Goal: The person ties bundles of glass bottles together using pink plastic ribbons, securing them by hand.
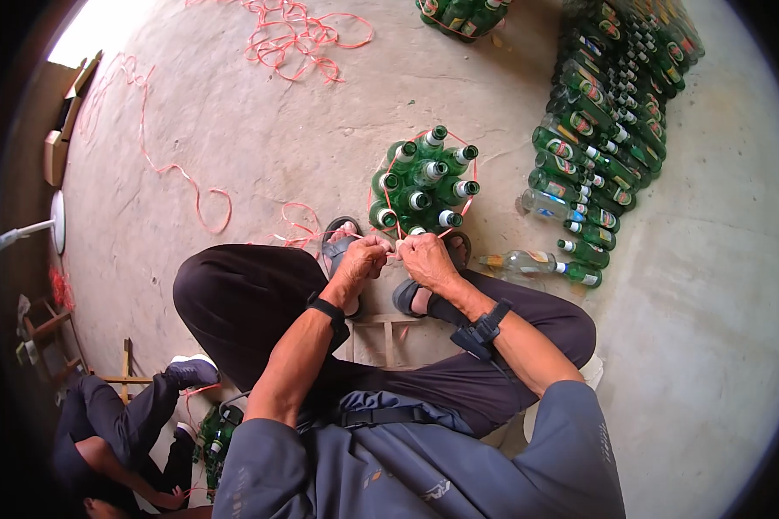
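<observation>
hands are seen from above, brought together low over a concrete floor (pixel 277 130) at the near edge of a bundle of green bottles (pixel 424 182). the bottles are stood upright with necks and caps pointing up, and are packed tightly side by side. a red string (pixel 473 186) is looped around the outside of the bundle. the left hand (pixel 359 259) is closed in a tight grip, fingers pinched on the red string where it leaves the bundle. the right hand (pixel 426 258) is just beside it, almost touching, with fingers curled in and its grip closed on the same string. a black band (pixel 325 307) is worn on the left wrist and another black strap (pixel 489 324) on the right.

the person is seated with knees spread, and sandals (pixel 337 242) are planted on either side of the hands. a low wooden stool (pixel 385 333) is partly visible under the legs. to the right, many more green bottles are laid in rows (pixel 597 147) on their sides, with a clear bottle (pixel 524 259) lying nearest. loose red cord (pixel 299 35) is scattered across the floor further away. at the lower left, a second person (pixel 121 424) in dark clothes is crouched over other bottles.
</observation>
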A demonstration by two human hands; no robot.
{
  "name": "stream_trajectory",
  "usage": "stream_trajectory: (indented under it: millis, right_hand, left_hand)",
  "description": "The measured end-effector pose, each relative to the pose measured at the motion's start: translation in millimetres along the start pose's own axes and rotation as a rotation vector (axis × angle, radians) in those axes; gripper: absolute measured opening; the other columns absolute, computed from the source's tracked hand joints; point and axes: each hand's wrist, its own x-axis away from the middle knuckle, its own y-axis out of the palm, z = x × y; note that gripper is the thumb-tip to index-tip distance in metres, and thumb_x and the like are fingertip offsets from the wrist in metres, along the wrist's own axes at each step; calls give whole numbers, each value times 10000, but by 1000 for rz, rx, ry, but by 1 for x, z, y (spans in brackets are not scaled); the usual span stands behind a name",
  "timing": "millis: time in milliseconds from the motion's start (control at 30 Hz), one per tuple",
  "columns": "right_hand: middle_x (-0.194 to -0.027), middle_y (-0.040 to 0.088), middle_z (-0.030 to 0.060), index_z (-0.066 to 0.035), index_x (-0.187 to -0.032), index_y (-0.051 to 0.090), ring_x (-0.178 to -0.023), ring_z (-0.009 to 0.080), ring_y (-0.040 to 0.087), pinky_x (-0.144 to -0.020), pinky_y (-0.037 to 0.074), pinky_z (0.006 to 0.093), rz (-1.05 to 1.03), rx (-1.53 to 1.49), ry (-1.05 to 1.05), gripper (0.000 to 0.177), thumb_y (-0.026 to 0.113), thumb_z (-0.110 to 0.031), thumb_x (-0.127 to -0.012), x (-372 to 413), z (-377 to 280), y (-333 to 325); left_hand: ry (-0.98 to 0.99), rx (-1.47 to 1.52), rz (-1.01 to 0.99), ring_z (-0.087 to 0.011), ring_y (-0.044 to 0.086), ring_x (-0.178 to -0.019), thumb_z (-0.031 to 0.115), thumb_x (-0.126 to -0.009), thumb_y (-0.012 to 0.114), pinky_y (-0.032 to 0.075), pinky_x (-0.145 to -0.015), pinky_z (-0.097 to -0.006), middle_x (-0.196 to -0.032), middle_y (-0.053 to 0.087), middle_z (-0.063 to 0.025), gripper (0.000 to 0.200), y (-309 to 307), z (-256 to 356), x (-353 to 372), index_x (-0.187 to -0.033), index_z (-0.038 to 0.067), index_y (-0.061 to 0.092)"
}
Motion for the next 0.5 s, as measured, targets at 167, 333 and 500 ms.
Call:
stream_trajectory:
  millis: [167,333,500]
  right_hand:
    - [-675,633,118,-7,-735,605,-545,259,634,-541,527,382,27,-486,500,185,551,-158,-826,8,-18,4]
    - [-585,635,65,-23,-772,654,-474,151,636,-431,517,290,159,-490,496,261,513,-199,-902,15,-15,23]
    - [-643,614,51,-9,-882,631,-574,192,663,-390,495,255,165,-1355,826,209,598,-215,-892,24,-13,36]
  left_hand:
    - [25,62,33,-24,337,-441,160,-863,613,226,-400,-191,-597,458,65,159,7,-2,-1,-982,55,606]
    - [49,29,52,-18,333,-442,153,-868,606,226,-410,-182,-587,439,83,207,11,7,0,-1049,55,620]
    - [15,55,151,-23,345,-438,183,-863,624,239,-400,-187,-590,461,80,167,8,0,-3,-984,68,631]
